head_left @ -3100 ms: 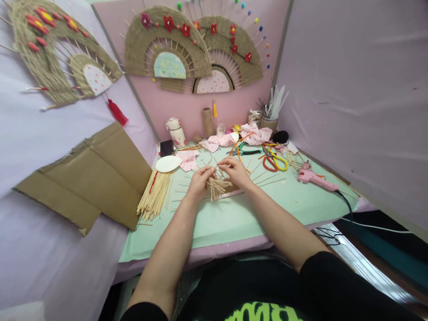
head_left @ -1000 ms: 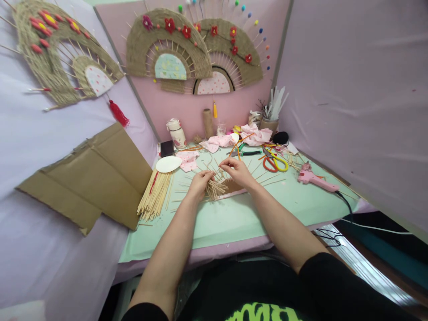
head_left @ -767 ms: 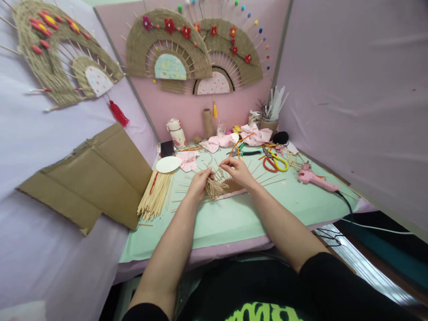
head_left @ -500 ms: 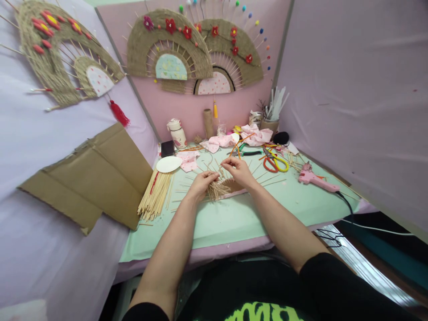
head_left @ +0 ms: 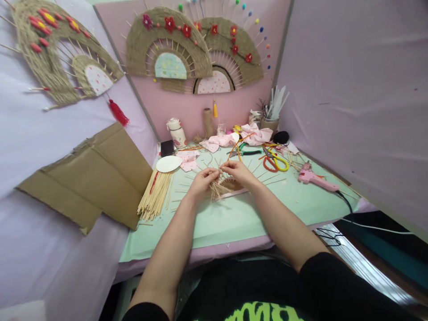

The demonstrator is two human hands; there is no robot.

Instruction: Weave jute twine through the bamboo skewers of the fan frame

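Over the green tabletop, my left hand (head_left: 202,182) is closed on a loose bundle of jute twine (head_left: 217,191) that dangles below the fingers. My right hand (head_left: 239,173) is closed in a pinch beside it, thumb and fingertips on what looks like a strand of the twine. Both sets of fingertips nearly meet above a brown half-round base (head_left: 234,183) with a pinkish lower edge. Thin wooden sticks (head_left: 274,176) fan outward from this base on the table. My hands and the twine hide part of the base and several stick roots.
To the left lie a bundle of wooden sticks (head_left: 154,196), a white oval disc (head_left: 169,164) and leaning cardboard (head_left: 90,174). Green-handled pliers (head_left: 249,153), scissors (head_left: 276,161) and a pink glue gun (head_left: 317,179) lie to the right. A bottle (head_left: 177,133) stands behind; twine fans (head_left: 135,49) hang on the wall.
My right hand has come down and left, bringing its fingertips close to my left hand's. The twine bundle hangs slightly differently below my left hand.
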